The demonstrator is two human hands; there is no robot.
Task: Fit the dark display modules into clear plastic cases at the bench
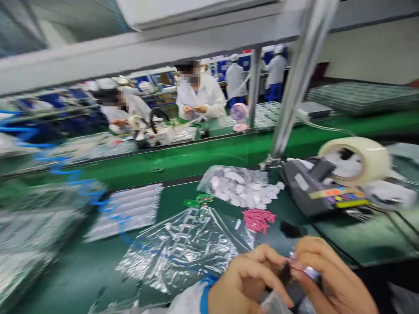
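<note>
Small dark part [285,274], blurry, is clamped in the fingers of both left hand [234,279] and right hand [327,270] at the table's [77,279] near side, apparently mid-handling, finished count unclear, with pink pieces [258,220], white pieces [242,189] and green circuit boards [199,201] lying loose beyond.

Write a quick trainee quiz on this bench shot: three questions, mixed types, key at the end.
1. What colour are the small strips heaped next to the white pieces? A) blue B) pink C) yellow
2. True or false: the left hand has a blue band at its wrist.
3. Fill in: the large tape roll is on the ____ side of the picture.

Key: 1. B; 2. True; 3. right.
</note>
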